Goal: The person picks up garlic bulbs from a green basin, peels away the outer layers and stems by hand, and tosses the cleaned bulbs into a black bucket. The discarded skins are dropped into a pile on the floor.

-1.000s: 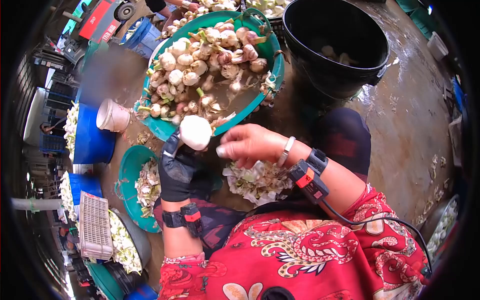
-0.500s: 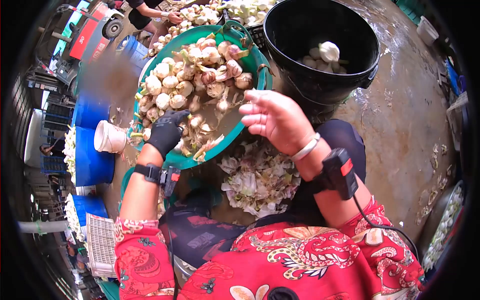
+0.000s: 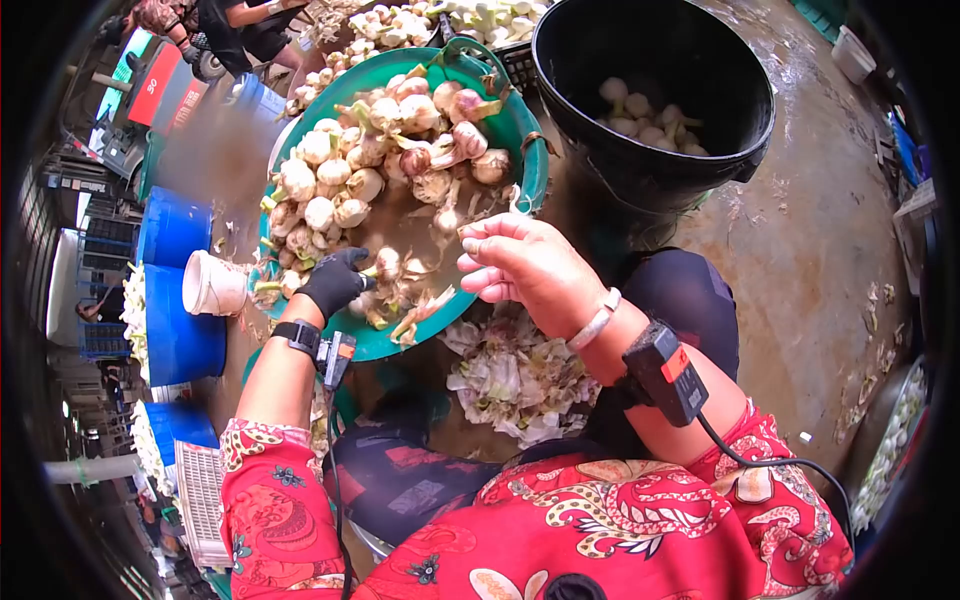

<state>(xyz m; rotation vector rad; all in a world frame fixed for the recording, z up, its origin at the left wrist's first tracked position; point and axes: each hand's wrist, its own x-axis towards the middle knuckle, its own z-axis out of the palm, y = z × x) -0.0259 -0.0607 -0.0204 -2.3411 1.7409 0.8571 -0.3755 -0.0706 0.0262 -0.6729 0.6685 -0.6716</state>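
My left hand [image 3: 335, 280], in a black glove, reaches into the green basin [image 3: 527, 175] and lies curled over unpeeled garlic bulbs [image 3: 345, 180] at its near edge. Whether it grips one is hidden. My right hand [image 3: 525, 265] is bare and hovers over the basin's near right rim, fingers apart and empty. The black bucket [image 3: 650, 165] stands beyond it with peeled white bulbs [image 3: 645, 120] at the bottom. A pile of garlic skins [image 3: 520, 375] lies in my lap under the right wrist.
A white cup [image 3: 212, 285] and blue barrels [image 3: 175, 300] stand to the left. Another person [image 3: 240, 25] works at the top left by more garlic [image 3: 450, 18]. Wet concrete floor [image 3: 820, 230] spreads right, with a metal bowl [image 3: 890, 450] at the edge.
A second ago my left hand held a peeled white bulb beside my right hand. That bulb went into the black bucket, and the left hand moved into the basin among the bulbs.
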